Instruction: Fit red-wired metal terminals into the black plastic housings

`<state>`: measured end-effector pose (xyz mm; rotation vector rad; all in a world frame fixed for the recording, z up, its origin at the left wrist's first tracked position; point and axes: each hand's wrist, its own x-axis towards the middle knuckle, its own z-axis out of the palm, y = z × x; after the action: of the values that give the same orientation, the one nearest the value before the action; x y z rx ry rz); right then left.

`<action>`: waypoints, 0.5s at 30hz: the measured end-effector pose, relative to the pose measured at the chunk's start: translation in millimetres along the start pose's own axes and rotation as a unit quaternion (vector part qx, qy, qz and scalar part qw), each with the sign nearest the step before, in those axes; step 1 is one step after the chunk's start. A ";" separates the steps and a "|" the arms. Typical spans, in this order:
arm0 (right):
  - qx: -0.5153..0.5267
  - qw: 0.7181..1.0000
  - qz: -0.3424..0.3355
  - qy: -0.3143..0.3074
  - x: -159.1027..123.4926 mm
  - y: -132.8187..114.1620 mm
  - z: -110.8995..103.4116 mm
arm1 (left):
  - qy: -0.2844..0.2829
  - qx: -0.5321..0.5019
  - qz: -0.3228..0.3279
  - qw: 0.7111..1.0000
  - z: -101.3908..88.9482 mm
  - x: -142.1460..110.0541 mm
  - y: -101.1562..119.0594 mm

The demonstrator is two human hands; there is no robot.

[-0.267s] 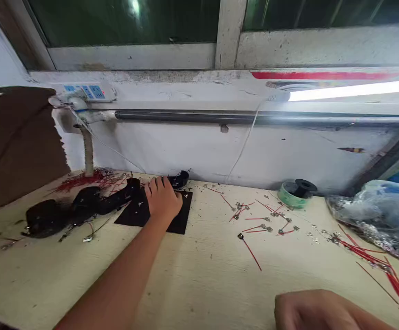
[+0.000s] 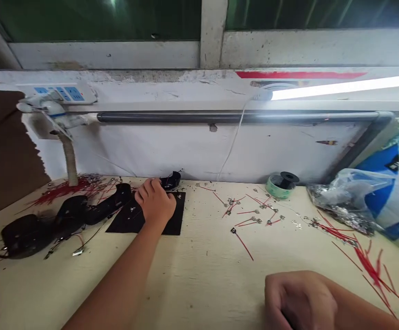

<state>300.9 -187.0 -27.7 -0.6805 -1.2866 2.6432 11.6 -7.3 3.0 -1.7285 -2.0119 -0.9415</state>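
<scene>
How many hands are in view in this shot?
2: the left hand over the black mat, and the right hand at the bottom right of the view.

black mat: flat, square, dull | red-wired metal terminals: loose, scattered right of mat

The head camera has swung to the right, so everything on the bench sits farther left in view, and more of a blue-and-white bag has come in at the far right. The right hand has moved farther into view at the near edge, showing more of its back. The left hand has curled its fingers more tightly above the black mat.
</scene>
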 end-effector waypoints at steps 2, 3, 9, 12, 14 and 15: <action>0.023 0.999 -0.039 -0.026 -3.0 -8.3 7.6 | -0.002 -0.010 -0.001 1.000 -2.3 1.3 2.6; 0.027 0.998 -0.051 -0.038 -3.8 -11.6 10.6 | -0.002 -0.015 -0.002 1.000 -5.6 3.2 3.8; 0.040 0.989 -0.135 -0.051 -2.9 -13.1 16.3 | 0.008 -0.027 -0.135 0.990 -45.4 37.6 -18.3; 0.045 0.985 -0.142 -0.090 -1.1 -8.4 11.6 | -0.080 -0.010 -0.207 0.975 -61.9 56.6 -56.4; 0.068 0.978 -0.150 -0.125 1.4 -6.0 6.9 | -0.170 0.013 -0.193 0.966 -69.3 64.8 -82.1; 0.081 0.975 -0.151 -0.140 3.0 -5.4 4.7 | -0.194 0.011 -0.173 0.966 -72.4 67.7 -92.6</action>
<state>295.7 -186.0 -22.0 -0.0805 -1.1117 2.6095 -104.3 -9.1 73.5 -1.6810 -2.6305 -0.7101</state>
